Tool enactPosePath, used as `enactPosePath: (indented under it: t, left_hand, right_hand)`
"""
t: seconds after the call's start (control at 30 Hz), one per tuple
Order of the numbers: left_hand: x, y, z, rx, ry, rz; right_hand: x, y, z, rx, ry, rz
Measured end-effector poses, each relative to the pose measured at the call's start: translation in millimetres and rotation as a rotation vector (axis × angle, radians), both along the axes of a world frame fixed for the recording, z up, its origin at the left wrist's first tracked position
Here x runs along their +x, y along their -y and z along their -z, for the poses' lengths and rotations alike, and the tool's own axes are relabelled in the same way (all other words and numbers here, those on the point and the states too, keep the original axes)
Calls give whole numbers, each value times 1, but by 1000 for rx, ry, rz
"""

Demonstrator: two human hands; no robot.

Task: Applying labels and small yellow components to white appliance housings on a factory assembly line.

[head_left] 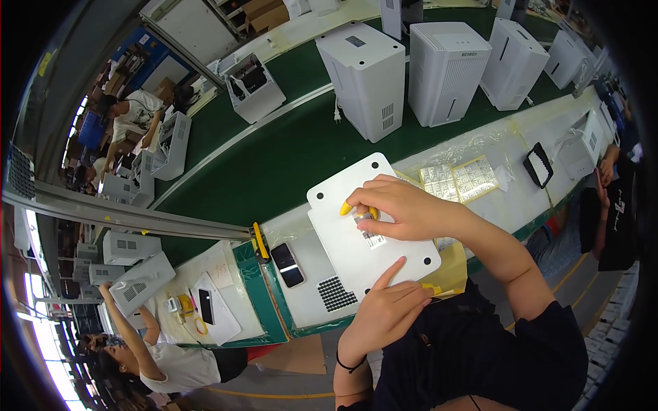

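Observation:
A white appliance (343, 185) stands before me, its flat face with dark round feet turned up. My right hand (401, 209) rests on that face, fingers bent and yellow covers on some fingertips. Under its thumb and fingers is a silver printed label (373, 238), partly hidden; whether the label is fully stuck down cannot be seen. At the near edge of the appliance lies my left hand (394, 308), index finger stretched over the white face and the other fingers extended along its edge. A yellow backing sheet (452, 270) is beside the left hand.
Label sheets (459, 179) and a black frame (539, 165) lie to the right. A phone (287, 265), a yellow cutter (259, 243) and a black dotted sheet (336, 294) are at left. White appliances (449, 72) stand on the green conveyor (274, 164). Co-workers (171, 363) work nearby.

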State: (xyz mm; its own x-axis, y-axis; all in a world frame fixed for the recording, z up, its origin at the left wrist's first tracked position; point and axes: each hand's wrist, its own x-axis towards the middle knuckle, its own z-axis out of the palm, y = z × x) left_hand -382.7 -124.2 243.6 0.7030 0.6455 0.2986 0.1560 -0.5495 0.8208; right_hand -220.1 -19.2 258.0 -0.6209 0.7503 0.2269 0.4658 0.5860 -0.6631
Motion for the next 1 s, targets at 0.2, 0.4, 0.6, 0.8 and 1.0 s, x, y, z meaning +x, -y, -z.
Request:
enactPosePath:
  t: [0.2,0.4,0.6,0.8,1.0]
  left_hand:
    - [2,2,0,-4,3,-14]
    - [7,2,0,19,6,-5]
    - [-1,4,4,30,4,-34]
    - [5,2,1,9,42,-41]
    - [-11,28,-7,170,157,-167]
  right_hand:
    - [7,2,8,526,95,-154]
    - [4,-7,-2,542,230,284]
    - [12,-1,-25,-394,312,595]
    - [12,13,27,-863,-826,440]
    - [-40,-77,-10,-857,-534,331]
